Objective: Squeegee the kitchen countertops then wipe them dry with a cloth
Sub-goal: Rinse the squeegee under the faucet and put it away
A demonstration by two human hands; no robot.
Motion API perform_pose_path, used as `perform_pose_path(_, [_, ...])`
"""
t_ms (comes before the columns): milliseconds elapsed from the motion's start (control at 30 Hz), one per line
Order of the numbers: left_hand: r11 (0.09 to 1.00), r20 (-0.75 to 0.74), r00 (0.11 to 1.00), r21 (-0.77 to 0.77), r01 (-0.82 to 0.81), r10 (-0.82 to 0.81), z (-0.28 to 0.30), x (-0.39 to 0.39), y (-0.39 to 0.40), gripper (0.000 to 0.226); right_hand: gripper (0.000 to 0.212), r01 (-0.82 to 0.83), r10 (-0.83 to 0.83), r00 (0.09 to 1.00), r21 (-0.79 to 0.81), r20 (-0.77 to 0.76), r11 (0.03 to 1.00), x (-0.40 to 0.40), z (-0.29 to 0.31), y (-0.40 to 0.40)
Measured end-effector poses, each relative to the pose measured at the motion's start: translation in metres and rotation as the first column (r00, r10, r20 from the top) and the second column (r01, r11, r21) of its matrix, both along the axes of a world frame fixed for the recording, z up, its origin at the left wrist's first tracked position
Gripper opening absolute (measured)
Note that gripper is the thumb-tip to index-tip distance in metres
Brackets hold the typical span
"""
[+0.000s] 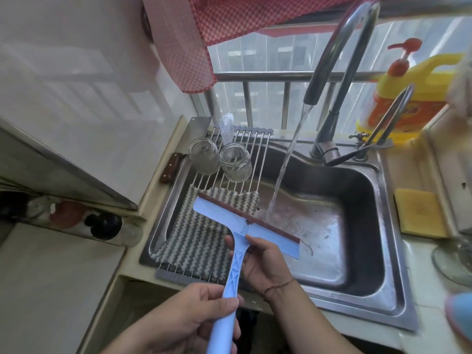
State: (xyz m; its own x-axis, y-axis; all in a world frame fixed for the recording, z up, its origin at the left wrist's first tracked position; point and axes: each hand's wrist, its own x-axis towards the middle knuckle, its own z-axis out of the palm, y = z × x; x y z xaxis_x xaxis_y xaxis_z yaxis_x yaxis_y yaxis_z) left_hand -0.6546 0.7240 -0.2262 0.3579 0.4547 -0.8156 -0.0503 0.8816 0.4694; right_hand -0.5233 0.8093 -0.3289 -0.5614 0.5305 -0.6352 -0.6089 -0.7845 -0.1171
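A light blue squeegee (237,226) with a brown rubber blade is held over the left side of the steel sink (362,251). My left hand (194,312) grips the lower part of its handle. My right hand (263,264) holds the neck of the handle just under the blade head. Water runs from the tap (339,54) in a stream that lands by the blade's right half. A grey and white striped cloth (194,241) lies on the roll-up drying rack (250,146) behind the squeegee.
Two upturned glass jars (217,159) stand on the rack. A knife (171,167) lies at the rack's left edge. A yellow detergent bottle (408,98) stands behind the sink, a yellow sponge (419,213) on the right counter, a glass (457,254) at the right edge.
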Motion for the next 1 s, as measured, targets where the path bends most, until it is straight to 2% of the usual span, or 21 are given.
perform_pose_path(100, [0.998,-0.036,0.999,0.046,-0.038,0.039,0.004,-0.004,0.001,0.063,0.037,-0.045,0.045,0.999,0.0,-0.027,0.999,-0.014,-0.002,0.005])
perform_pose_path(167, [0.996,-0.051,0.996,0.066,-0.063,0.067,0.006,-0.007,0.002,0.059,0.03,-0.118,0.118,0.993,0.01,0.028,0.993,-0.012,0.003,0.004])
perform_pose_path(233, [0.996,-0.038,0.997,0.06,-0.071,0.073,0.008,-0.01,0.004,0.058,0.027,-0.295,0.283,0.943,0.044,0.177,0.954,0.01,0.015,-0.002])
perform_pose_path(300, [0.996,-0.022,0.997,0.038,-0.079,0.08,0.008,-0.011,0.004,0.062,0.025,-0.465,0.404,0.821,0.061,0.405,0.883,0.053,0.03,-0.004])
perform_pose_path(333, [0.996,-0.023,0.997,0.034,-0.078,0.079,0.007,-0.011,0.004,0.066,0.025,-0.512,0.399,0.741,0.07,0.54,0.856,0.077,0.036,0.0])
perform_pose_path(400, [0.997,-0.049,0.997,0.044,-0.061,0.063,0.005,-0.01,0.004,0.078,0.022,-0.489,0.205,0.549,0.113,0.811,0.865,0.116,0.048,0.025])
perform_pose_path(467, [0.996,-0.078,0.994,0.056,-0.072,0.076,0.002,-0.008,0.002,0.083,0.015,-0.417,-0.116,0.318,0.249,0.941,0.874,0.141,0.052,0.072])
perform_pose_path(533, [0.994,-0.085,0.992,0.072,-0.084,0.09,0.001,-0.006,0.0,0.084,0.017,-0.37,-0.366,0.13,0.387,0.921,0.844,0.153,0.048,0.121])
perform_pose_path(600, [0.992,-0.086,0.992,0.09,-0.09,0.097,0.001,-0.005,-0.002,0.083,0.026,-0.387,-0.463,-0.022,0.419,0.886,0.821,0.159,0.038,0.158])
perform_pose_path(633, [0.991,-0.088,0.991,0.097,-0.093,0.102,0.001,-0.005,-0.003,0.081,0.029,-0.409,-0.477,-0.067,0.411,0.876,0.814,0.161,0.034,0.171])
perform_pose_path(700, [0.988,-0.098,0.988,0.111,-0.106,0.117,0.004,-0.004,-0.003,0.072,0.033,-0.385,-0.533,-0.072,0.47,0.843,0.795,0.159,0.03,0.19])
perform_pose_path(833, [0.984,-0.158,0.982,0.16,-0.077,0.102,0.006,-0.001,-0.002,0.048,0.031,-0.333,-0.617,0.017,0.586,0.787,0.739,0.16,0.028,0.212])
perform_pose_path(933, [0.983,-0.182,0.979,0.173,-0.055,0.087,0.003,0.001,0.0,0.045,0.031,-0.334,-0.63,0.046,0.606,0.775,0.722,0.161,0.039,0.209])
perform_pose_path(1000, [0.984,-0.174,0.981,0.17,-0.055,0.085,-0.001,0.004,0.001,0.044,0.027,-0.374,-0.579,0.035,0.548,0.815,0.748,0.159,0.049,0.187])
